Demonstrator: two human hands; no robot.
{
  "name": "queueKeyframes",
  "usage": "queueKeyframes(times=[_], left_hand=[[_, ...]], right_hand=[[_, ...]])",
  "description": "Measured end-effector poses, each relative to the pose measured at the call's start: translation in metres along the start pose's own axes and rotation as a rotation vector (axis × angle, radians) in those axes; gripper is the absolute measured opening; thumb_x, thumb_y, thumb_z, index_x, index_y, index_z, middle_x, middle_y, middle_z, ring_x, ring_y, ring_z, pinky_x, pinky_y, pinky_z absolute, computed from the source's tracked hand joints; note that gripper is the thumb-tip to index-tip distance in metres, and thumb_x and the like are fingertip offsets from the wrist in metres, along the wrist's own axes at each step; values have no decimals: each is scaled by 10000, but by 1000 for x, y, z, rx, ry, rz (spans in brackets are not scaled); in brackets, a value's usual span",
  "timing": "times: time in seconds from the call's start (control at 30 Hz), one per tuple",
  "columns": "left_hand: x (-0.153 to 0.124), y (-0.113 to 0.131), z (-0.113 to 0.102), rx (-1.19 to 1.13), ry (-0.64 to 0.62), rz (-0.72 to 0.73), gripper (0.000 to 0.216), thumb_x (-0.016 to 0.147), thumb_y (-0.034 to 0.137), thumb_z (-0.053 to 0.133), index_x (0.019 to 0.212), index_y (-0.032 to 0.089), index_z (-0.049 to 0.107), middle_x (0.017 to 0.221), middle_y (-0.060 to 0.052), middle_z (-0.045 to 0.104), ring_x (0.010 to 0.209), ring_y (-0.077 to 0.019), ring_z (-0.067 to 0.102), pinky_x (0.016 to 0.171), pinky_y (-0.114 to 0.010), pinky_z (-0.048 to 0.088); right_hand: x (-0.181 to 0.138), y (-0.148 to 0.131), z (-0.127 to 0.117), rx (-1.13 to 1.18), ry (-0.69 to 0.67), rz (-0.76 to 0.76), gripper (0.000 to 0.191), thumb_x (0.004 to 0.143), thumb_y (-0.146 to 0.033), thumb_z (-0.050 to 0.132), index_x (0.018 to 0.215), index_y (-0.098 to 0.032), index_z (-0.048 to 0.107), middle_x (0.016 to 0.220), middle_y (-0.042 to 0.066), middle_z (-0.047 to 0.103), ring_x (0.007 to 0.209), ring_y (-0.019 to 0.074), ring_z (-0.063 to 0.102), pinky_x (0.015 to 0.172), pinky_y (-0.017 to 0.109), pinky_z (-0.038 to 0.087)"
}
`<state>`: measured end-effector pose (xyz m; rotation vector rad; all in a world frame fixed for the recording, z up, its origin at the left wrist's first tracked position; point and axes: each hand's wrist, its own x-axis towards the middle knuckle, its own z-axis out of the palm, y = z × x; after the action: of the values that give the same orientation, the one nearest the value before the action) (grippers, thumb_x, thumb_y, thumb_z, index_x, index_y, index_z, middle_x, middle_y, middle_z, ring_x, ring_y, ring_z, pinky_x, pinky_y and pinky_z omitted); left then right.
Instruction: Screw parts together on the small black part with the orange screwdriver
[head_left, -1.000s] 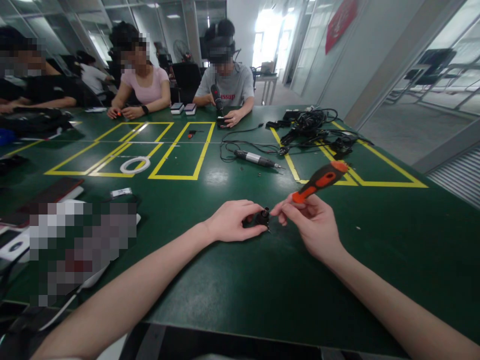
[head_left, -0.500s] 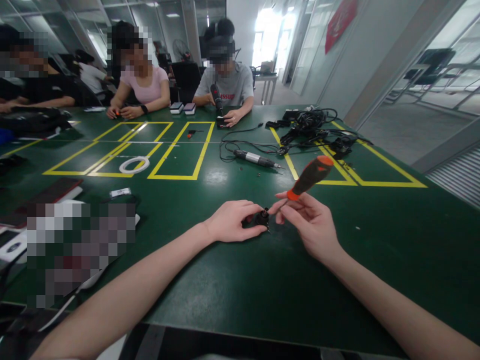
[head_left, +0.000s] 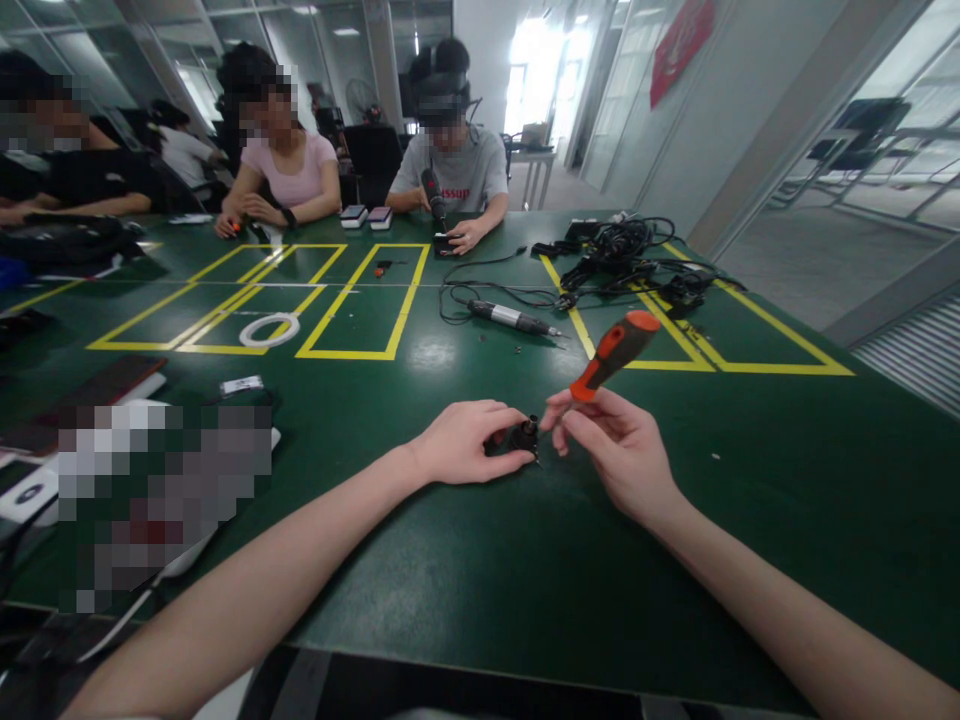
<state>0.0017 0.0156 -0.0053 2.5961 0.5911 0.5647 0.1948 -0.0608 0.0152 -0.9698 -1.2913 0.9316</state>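
My left hand [head_left: 474,440] is closed around a small black part [head_left: 528,436] that rests on the green table. A short round post sticks up from its top; what kind of part it is I cannot tell. In my right hand [head_left: 616,440] is a screwdriver [head_left: 616,352] with an orange and dark grey handle. The handle leans up and to the right, while the thin shaft passes between my fingers toward the black part. Fingers partly hide the screwdriver's tip, so whether it touches the part is unclear.
An electric screwdriver [head_left: 514,318] with a cord lies ahead, near a heap of black cables [head_left: 626,250]. A white ring [head_left: 268,330] sits inside yellow tape lines. Blurred-out items and a white cord [head_left: 120,622] are at left. Across the table, a person [head_left: 454,170] holds a power tool.
The screwdriver handle has shifted slightly left and turned, showing more orange. My left hand and the black part stay where they were. A co-worker at far left has moved their hands.
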Motion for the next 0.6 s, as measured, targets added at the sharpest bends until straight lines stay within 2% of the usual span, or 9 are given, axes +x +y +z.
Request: queueKeyframes(times=[0.2,0.33,0.5,0.6], left_hand=[[0,0,0,-33,16,16,277,927,456,611,983,186,639,791,-7,619,707,-150,570,636,-258,399],[0,0,0,-40,28,23,268,922,439,623,965,176,633,791,-9,615,699,-146,559,636,-254,399],[0,0,0,-29,27,22,266,921,441,630,983,182,640,789,-5,619,699,-145,555,632,-254,387],[-1,0,1,-29,27,25,270,921,445,631,981,182,642,810,-10,629,718,-146,566,643,-253,392]], right_hand=[[0,-1,0,-45,17,2,341,815,-514,811,765,-213,659,708,40,737,573,153,624,554,279,559],[1,-3,-1,-59,-14,-12,301,852,-502,781,819,-211,712,767,38,717,549,142,590,518,282,539],[-1,1,0,58,-64,-27,295,861,-499,776,866,-216,692,762,24,703,557,143,608,527,275,549],[-3,3,1,39,-48,-35,271,848,-451,806,853,-211,679,767,28,716,566,142,617,543,271,558]])
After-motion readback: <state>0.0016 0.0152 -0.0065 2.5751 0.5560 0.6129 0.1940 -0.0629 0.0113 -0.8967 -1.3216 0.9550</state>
